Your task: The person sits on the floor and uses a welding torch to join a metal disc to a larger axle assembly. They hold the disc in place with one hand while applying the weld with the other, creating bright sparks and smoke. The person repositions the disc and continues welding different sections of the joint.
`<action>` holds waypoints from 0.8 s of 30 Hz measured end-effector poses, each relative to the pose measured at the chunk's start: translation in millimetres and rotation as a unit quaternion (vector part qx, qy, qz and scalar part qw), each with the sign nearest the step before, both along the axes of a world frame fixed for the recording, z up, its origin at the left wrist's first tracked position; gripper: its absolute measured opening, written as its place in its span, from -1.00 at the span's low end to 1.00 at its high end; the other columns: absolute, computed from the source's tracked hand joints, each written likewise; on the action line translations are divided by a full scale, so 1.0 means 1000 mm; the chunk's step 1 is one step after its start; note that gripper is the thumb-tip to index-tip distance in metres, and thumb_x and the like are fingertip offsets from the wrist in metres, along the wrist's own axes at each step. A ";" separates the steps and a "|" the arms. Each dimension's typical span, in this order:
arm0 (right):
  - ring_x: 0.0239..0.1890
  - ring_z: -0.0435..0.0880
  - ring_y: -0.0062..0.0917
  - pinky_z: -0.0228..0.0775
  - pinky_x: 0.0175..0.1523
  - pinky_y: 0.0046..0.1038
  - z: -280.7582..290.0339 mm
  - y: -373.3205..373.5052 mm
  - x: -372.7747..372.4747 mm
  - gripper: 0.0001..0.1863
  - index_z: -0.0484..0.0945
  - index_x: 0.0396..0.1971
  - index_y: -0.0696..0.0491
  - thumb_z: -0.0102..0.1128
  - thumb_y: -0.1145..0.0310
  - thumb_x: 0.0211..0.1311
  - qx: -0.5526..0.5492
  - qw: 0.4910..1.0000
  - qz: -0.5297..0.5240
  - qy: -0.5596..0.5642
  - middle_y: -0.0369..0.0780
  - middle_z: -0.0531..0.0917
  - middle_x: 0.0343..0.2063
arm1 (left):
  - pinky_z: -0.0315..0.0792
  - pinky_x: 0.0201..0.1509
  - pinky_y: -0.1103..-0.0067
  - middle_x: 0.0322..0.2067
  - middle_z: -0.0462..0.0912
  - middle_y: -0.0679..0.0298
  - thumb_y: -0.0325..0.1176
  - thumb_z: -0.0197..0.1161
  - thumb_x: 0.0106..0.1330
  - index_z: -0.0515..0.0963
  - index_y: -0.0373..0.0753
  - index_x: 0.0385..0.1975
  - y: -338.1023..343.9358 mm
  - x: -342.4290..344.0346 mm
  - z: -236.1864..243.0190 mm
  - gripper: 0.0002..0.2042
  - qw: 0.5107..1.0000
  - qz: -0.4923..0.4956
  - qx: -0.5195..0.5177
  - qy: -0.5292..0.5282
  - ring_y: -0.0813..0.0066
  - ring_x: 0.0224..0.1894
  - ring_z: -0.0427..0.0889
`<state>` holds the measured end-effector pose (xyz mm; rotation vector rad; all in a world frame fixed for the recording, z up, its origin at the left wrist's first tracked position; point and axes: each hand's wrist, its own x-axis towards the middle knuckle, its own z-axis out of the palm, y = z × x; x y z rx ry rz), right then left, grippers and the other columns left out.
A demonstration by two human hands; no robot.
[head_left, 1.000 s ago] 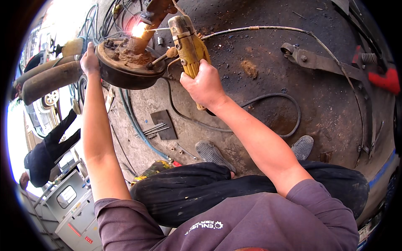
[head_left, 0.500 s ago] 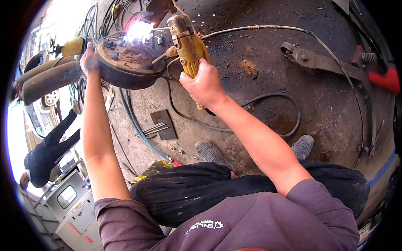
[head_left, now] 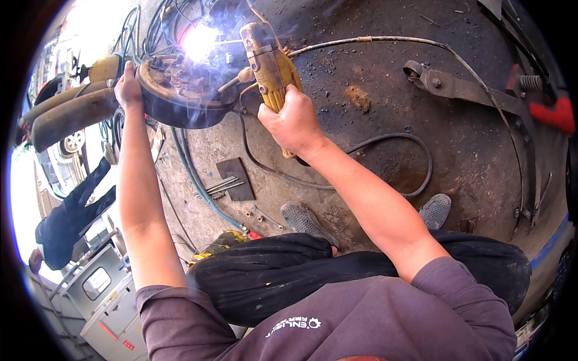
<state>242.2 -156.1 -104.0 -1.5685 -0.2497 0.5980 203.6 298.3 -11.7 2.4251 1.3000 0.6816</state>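
My right hand (head_left: 293, 123) is wrapped round the grip of a worn yellow welding electrode holder (head_left: 269, 69). A thin electrode runs left from its jaws into a glaring white arc (head_left: 200, 43) at the far rim of a round, dark metal drum (head_left: 186, 108). Rusty, crusted matter covers the drum's top, and a short rod sticks out on its right. My left hand (head_left: 128, 91) grips the drum's left side, thumb up; its other fingers are mostly hidden. Glare and bluish smoke hide the spot under the arc.
Thick pipes (head_left: 75, 117) lie left of the drum. Cables and a hose (head_left: 192, 165) cross the floor. Several electrodes lie on a dark plate (head_left: 241, 180) near my feet. A metal arm (head_left: 463, 90) lies at right. Another person (head_left: 60, 234) is at far left, near a grey cabinet (head_left: 105, 295).
The arc's glow has turned rounder and bluer, and smoke now drifts over the drum. The bright sparks to the right of the arc are fewer. Both hands stay nearly where they were.
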 end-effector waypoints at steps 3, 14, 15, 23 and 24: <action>-0.33 0.77 -0.22 0.61 -0.13 -0.28 0.001 -0.001 0.001 -0.62 0.55 -0.24 0.34 0.32 0.29 0.13 0.000 1.000 0.000 0.000 0.05 0.72 -0.42 | 0.46 0.12 0.41 -0.24 0.80 0.00 0.22 0.15 0.43 0.76 -0.33 -0.11 -0.003 0.001 0.002 -0.38 1.000 -0.004 0.009 0.004 0.27 -0.10 0.72; -0.33 0.78 -0.21 0.60 -0.15 -0.28 0.000 0.002 -0.003 -0.63 0.55 -0.27 0.36 0.31 0.30 0.14 0.007 1.000 -0.002 -0.003 0.07 0.72 -0.42 | 0.47 0.12 0.40 -0.21 0.79 -0.06 0.24 0.14 0.42 0.75 -0.36 -0.14 0.017 -0.008 -0.002 -0.36 1.000 -0.017 0.005 -0.014 0.16 -0.11 0.72; -0.33 0.78 -0.21 0.60 -0.15 -0.28 -0.001 0.002 -0.002 -0.63 0.55 -0.27 0.36 0.31 0.30 0.13 0.003 1.000 -0.003 -0.004 0.07 0.72 -0.42 | 0.47 0.11 0.39 -0.23 0.78 -0.07 0.24 0.14 0.42 0.75 -0.37 -0.16 0.018 -0.006 -0.004 -0.35 1.000 -0.019 0.007 -0.012 0.15 -0.13 0.72; -0.32 0.78 -0.19 0.61 -0.15 -0.27 -0.002 0.000 0.001 -0.63 0.55 -0.27 0.35 0.31 0.30 0.13 -0.001 1.000 -0.010 -0.003 0.08 0.72 -0.42 | 0.46 0.05 0.34 -0.31 0.76 -0.11 0.25 0.12 0.43 0.75 -0.40 -0.28 0.001 0.006 -0.006 -0.33 0.999 -0.022 0.028 -0.003 0.11 -0.19 0.70; -0.32 0.78 -0.19 0.61 -0.15 -0.27 -0.001 0.000 0.001 -0.63 0.55 -0.27 0.35 0.31 0.30 0.13 -0.001 1.000 -0.008 -0.002 0.08 0.72 -0.42 | 0.46 0.05 0.34 -0.32 0.76 -0.10 0.25 0.12 0.43 0.75 -0.41 -0.29 0.000 0.004 -0.004 -0.33 0.999 -0.021 0.026 -0.006 0.12 -0.19 0.70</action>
